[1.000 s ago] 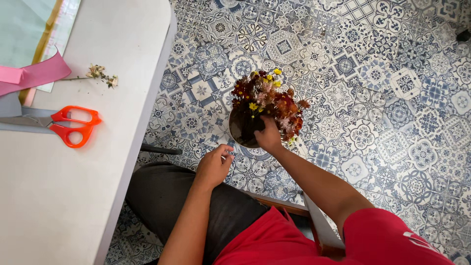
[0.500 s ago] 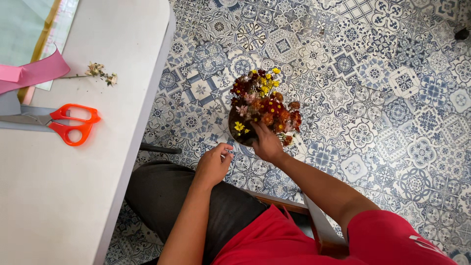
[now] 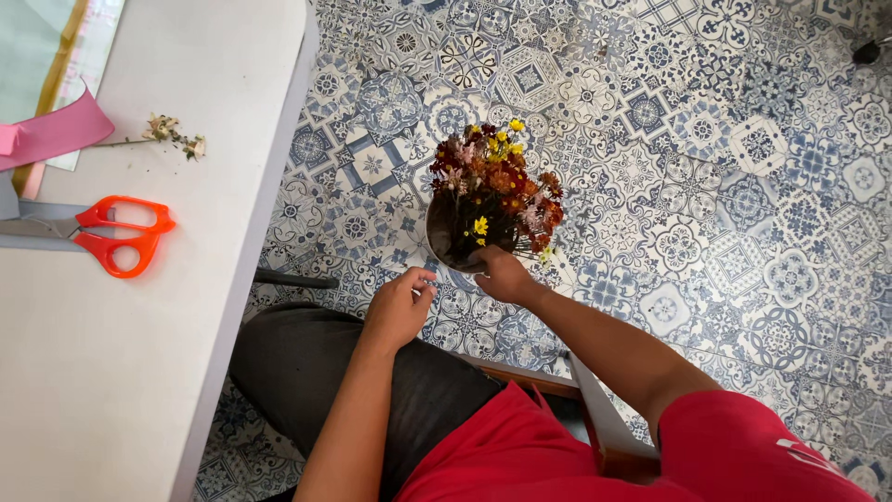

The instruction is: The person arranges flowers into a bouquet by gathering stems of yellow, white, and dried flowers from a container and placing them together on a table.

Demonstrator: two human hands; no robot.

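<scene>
A bunch of small dried flowers point(image 3: 495, 191), in red, orange, pink and yellow, stands in a round pale container point(image 3: 437, 244) over the patterned floor. My right hand point(image 3: 499, 273) reaches into the container at the base of the stems and grips them. My left hand point(image 3: 400, 307) hovers just left of and below the container, fingers loosely curled, holding nothing. Both forearms stretch out from my lap, over dark trousers and a red shirt.
A white table point(image 3: 139, 353) fills the left side. On it lie orange-handled scissors point(image 3: 116, 237), a dried flower sprig point(image 3: 167, 133), a pink ribbon strip point(image 3: 56, 133) and paper sheets point(image 3: 46, 37). Blue-and-white patterned tiles point(image 3: 725, 186) cover the floor. A wooden chair frame point(image 3: 595, 428) shows beneath me.
The flower bunch and my right hand shifted slightly left and tilted more upright. My left hand stayed close beside the container with little movement.
</scene>
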